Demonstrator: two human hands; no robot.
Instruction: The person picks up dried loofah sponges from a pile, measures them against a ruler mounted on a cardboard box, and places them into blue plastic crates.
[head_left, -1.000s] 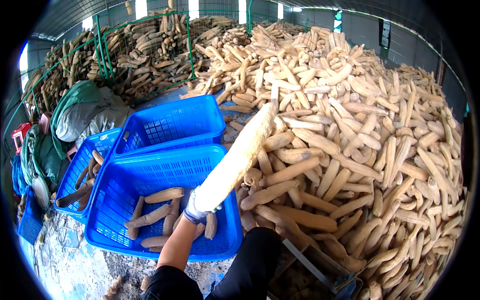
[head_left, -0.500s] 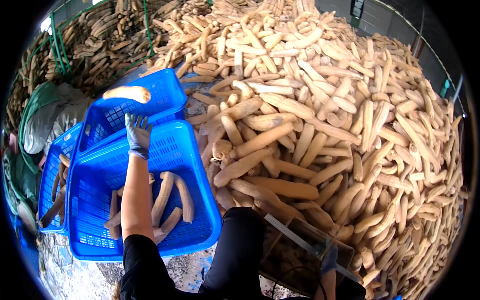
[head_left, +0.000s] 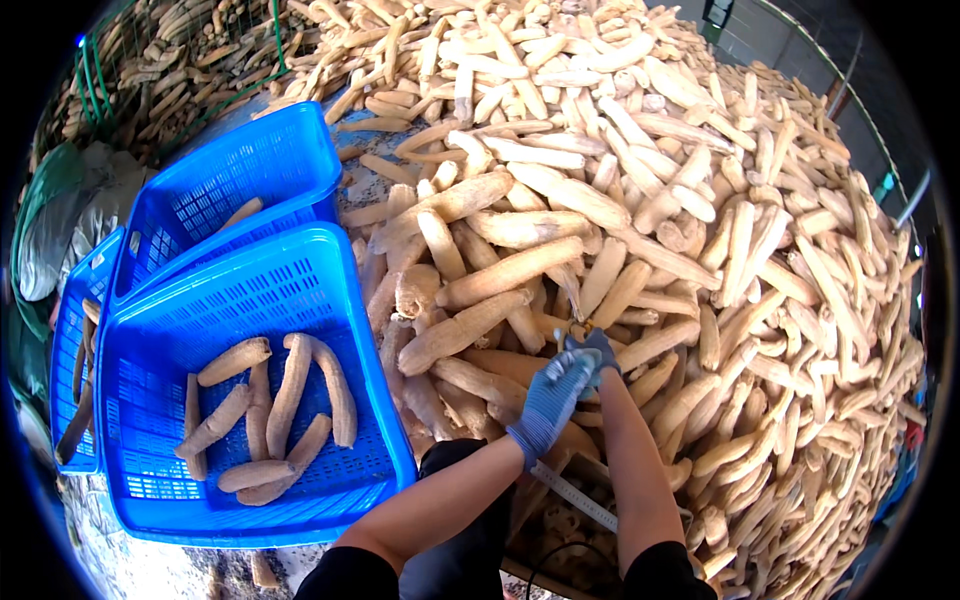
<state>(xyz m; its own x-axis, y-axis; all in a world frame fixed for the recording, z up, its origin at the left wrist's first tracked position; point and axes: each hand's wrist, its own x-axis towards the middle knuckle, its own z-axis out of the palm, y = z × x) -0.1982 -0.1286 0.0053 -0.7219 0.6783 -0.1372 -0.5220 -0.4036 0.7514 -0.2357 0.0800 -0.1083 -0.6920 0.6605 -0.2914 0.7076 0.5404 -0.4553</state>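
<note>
Both hands wear grey-blue knit gloves and meet at the near edge of a big pile of long tan loofah-like pieces (head_left: 530, 275). My left hand (head_left: 553, 400) has its fingers pressed together against my right hand. Just beyond it, my right hand (head_left: 598, 348) is closed; a small brownish tip shows at its fingers, too little to name. The hands overlap and hide what lies between them. Under my forearms, a white ruler-like strip (head_left: 575, 495) with markings crosses a dark open box (head_left: 520, 505).
A blue perforated basket (head_left: 385, 400) at left holds several loofah-like pieces. Behind it stands another blue basket (head_left: 325, 150) with one piece showing; a third (head_left: 65, 340), far left, holds darker pieces. Filled sacks (head_left: 50, 240) and a green-framed mesh enclosure (head_left: 85, 85) stand beyond.
My left hand has come from above the baskets across to my right hand. The piece in mid-air over the back basket is gone from there. My right hand has moved up from the ruler-like strip.
</note>
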